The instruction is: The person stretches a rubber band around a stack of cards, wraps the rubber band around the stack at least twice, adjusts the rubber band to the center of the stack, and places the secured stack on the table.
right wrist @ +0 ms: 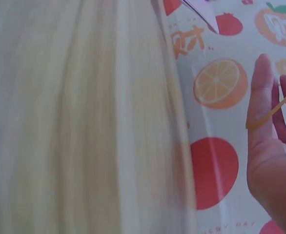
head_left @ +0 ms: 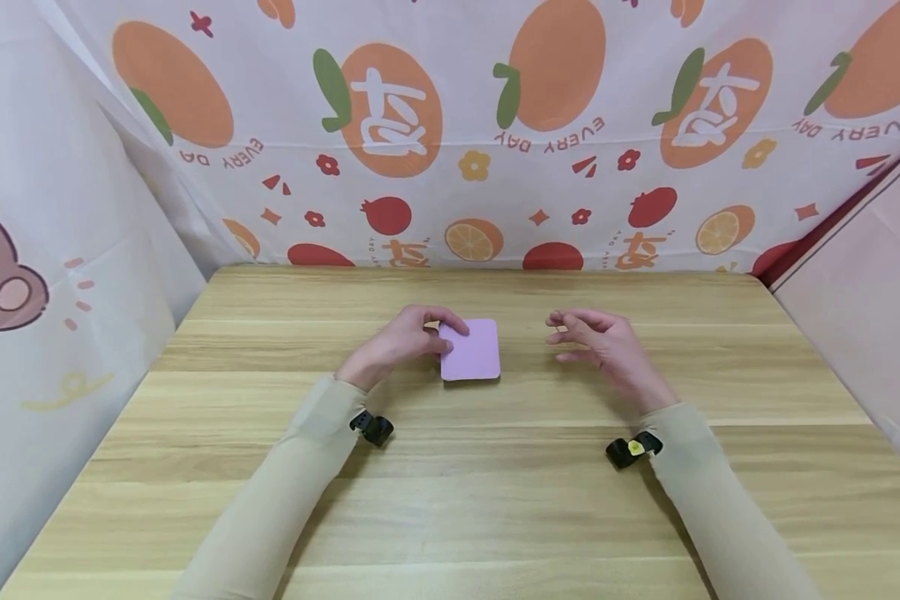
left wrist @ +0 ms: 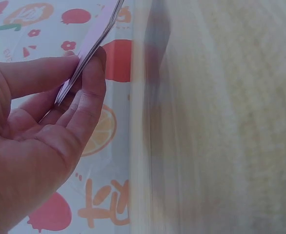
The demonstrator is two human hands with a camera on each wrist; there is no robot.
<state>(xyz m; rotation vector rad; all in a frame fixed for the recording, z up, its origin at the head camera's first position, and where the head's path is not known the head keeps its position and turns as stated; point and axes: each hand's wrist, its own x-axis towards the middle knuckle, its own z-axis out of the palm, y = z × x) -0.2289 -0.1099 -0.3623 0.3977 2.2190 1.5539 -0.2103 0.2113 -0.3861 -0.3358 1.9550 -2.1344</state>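
Note:
A thin stack of square lilac paper sheets (head_left: pixel 474 354) is pinched by the left hand (head_left: pixel 401 340), thumb on the upper face and fingers behind. Seen edge-on in the left wrist view, the stack (left wrist: pixel 91 44) shows several layers and a slight bend. To its right, apart from it, the right hand (head_left: pixel 596 346) is raised over the table. A yellowish rubber band (right wrist: pixel 272 111) is looped across its fingers, which look straight and spread in the right wrist view. Where the band runs toward the thumb is cut off there.
Both hands are above a wood-grain table (head_left: pixel 450 500). Behind its far edge hangs a fruit-print cloth (head_left: pixel 465 192). More cloth (head_left: pixel 60 233) stands on the left, and a pale panel (head_left: pixel 862 292) borders the right. Black wrist cameras sit on both sleeves.

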